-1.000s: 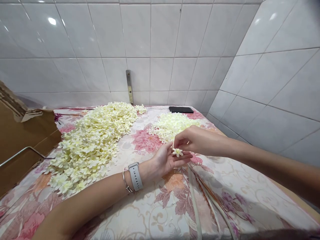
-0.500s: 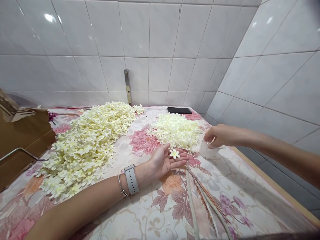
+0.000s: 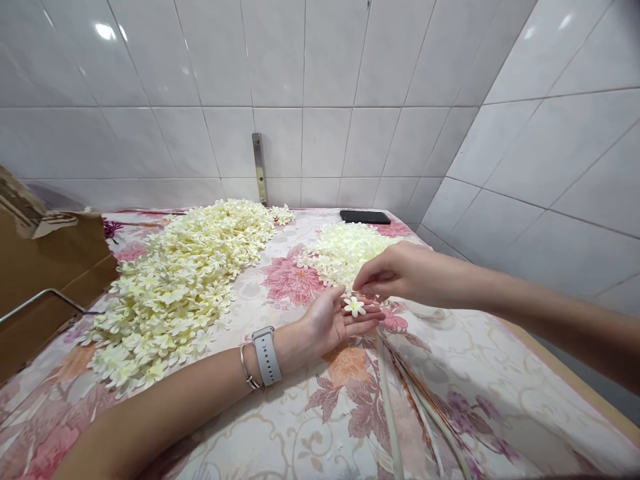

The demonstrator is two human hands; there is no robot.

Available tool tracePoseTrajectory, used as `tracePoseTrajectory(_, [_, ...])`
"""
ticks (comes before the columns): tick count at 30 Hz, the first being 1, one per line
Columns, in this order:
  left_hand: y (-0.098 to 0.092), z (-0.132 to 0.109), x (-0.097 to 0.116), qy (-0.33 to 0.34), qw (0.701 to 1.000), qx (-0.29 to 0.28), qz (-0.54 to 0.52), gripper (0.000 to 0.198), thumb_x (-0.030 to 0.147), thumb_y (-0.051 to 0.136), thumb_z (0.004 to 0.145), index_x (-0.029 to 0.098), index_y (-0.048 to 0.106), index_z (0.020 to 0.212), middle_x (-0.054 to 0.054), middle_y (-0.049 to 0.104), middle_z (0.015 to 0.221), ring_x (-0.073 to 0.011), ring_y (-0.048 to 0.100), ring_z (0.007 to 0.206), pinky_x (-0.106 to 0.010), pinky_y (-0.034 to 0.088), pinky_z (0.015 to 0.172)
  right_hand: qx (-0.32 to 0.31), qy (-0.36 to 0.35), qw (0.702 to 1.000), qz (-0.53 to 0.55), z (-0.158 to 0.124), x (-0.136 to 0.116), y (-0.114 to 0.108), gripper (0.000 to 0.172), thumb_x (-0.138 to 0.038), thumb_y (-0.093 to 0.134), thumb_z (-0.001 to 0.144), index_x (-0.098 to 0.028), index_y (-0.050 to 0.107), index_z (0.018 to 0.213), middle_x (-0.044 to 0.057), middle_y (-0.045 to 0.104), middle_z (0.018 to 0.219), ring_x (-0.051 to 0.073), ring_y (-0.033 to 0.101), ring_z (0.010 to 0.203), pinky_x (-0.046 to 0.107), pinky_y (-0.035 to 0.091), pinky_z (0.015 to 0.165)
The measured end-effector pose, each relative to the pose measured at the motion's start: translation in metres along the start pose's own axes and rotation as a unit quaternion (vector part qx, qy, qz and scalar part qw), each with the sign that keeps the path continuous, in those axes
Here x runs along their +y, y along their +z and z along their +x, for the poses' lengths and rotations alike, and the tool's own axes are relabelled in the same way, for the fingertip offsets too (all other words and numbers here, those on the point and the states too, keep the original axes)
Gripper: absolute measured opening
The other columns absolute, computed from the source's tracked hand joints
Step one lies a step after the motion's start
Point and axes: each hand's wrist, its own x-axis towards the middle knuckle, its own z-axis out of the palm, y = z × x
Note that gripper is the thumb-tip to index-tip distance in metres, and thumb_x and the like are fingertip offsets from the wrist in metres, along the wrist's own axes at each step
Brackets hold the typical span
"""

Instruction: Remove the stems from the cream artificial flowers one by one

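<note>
My left hand (image 3: 327, 323) is palm up above the tablecloth, its fingers stretched out. A small white artificial-looking flower (image 3: 355, 307) with a yellow centre rests on those fingers, face up. Just above it, my right hand (image 3: 393, 273) has thumb and fingers pinched together, pointing left; whatever is between the fingertips is too small to make out. A loose pile of white flowers (image 3: 345, 248) lies behind both hands, partly covered by the right one. The pale translucent cup seen earlier is mostly hidden beneath my right forearm.
On the left spreads a larger heap of cream flowers (image 3: 195, 267), beside a brown cardboard box (image 3: 55, 273). A black phone (image 3: 365, 217) lies near the tiled wall. Long thin stems (image 3: 417, 393) run to the front edge of the floral tablecloth (image 3: 270, 433). A metal strip (image 3: 259, 170) is on the wall.
My right hand has left the translucent cup and moved left, close over my left hand's fingertips. The left hand still bears the flower. The view has shifted slightly.
</note>
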Motion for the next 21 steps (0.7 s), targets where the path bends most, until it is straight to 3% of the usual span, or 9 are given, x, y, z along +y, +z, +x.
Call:
tracePoseTrajectory(9, [-0.001, 0.003, -0.001, 0.01, 1.0, -0.016, -0.003, 0.024, 0.016, 0.04, 0.087, 0.005, 0.06, 0.096, -0.011, 0.067, 0.072, -0.0202, 0.069, 0.065, -0.029, 0.055, 0.064, -0.017, 0.001, 0.999, 0.038, 0.011, 0.003, 0.021, 0.019, -0.014, 0.054, 0.075, -0.016, 0.073, 0.08, 0.003, 0.07, 0.067, 0.015, 0.061, 0.059, 0.023, 0.04, 0.051])
tracePoseTrajectory(14, [-0.001, 0.002, 0.0, 0.01, 1.0, -0.021, 0.001, 0.025, 0.015, 0.038, 0.088, 0.007, 0.061, 0.089, -0.009, 0.067, 0.069, -0.0188, 0.069, 0.059, -0.027, 0.053, 0.058, -0.013, 0.017, 0.997, 0.069, 0.013, 0.002, 0.031, 0.022, -0.011, 0.052, 0.075, -0.017, 0.073, 0.082, 0.004, 0.072, 0.075, 0.016, 0.064, 0.067, 0.022, 0.043, 0.055])
tracePoseTrajectory(21, [0.0, 0.001, 0.003, 0.012, 1.0, -0.004, 0.009, 0.034, 0.02, 0.03, 0.093, 0.009, 0.059, 0.078, -0.006, 0.063, 0.059, -0.0133, 0.063, 0.05, -0.025, 0.052, 0.06, 0.019, 0.002, 0.996, 0.083, 0.006, 0.005, 0.034, 0.018, -0.01, 0.054, 0.071, -0.018, 0.07, 0.073, 0.002, 0.067, 0.067, 0.016, 0.058, 0.062, 0.026, 0.038, 0.058])
